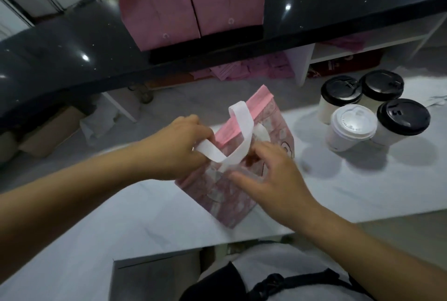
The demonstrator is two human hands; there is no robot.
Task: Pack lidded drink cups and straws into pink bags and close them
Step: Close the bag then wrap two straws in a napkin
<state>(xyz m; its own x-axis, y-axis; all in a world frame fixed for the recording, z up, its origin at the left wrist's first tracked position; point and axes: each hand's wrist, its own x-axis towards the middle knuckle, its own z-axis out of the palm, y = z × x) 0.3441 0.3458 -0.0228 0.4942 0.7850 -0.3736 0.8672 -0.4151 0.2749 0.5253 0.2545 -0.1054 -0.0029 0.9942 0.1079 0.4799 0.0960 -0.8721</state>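
Observation:
A pink patterned bag [225, 194] stands on the white marble counter [350, 192] in front of me, its top edge folded over. My left hand [179, 146] grips the bag's upper left edge and one end of a white handle strap [242, 131]. My right hand [271, 172] lies over the bag's near top, fingers spread and blurred, touching the strap and the bag. Several lidded cups stand to the right: one with a white lid [350, 126], three with black lids [401, 119]. No straws are visible.
Two closed pink bags [191, 3] stand on the raised black counter [72, 42] behind. Beneath that counter are shelves with pink paper [254, 68]. The near counter edge is cut out by my body.

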